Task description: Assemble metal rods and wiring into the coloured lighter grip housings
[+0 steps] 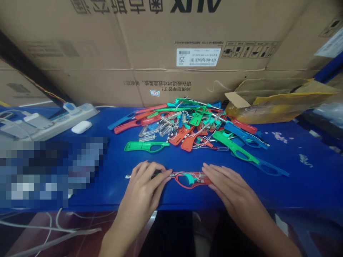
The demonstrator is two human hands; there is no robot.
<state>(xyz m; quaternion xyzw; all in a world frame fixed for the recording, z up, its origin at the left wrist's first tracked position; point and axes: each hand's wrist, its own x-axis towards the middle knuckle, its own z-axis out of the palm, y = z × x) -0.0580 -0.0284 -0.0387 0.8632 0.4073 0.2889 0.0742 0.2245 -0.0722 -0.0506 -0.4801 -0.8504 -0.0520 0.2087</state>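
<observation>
Between my hands, on the blue tabletop point(107, 185), lies an orange-red lighter casing point(184, 184) of the long-nosed kind, its inside facing up. A teal trigger point(190, 177) sits in its loop, with thin white wire along the upper edge. My left hand point(148, 180) pinches the narrow end with thumb and forefinger. Over the handle end, my right hand point(232, 184) has its fingers pressed together, gripping it and hiding that end. Beyond them is a pile of green, red and blue casings, with clear tanks point(174, 123) and wired parts. A green casing half point(146, 146) lies apart at the pile's left.
A large cardboard box point(150, 43) walls off the back. At back right stands an opened yellow-brown carton point(257, 109). To the left are a white power strip point(59, 123) with plugs and a white earbud case point(81, 126). Cables hang below the table's front edge.
</observation>
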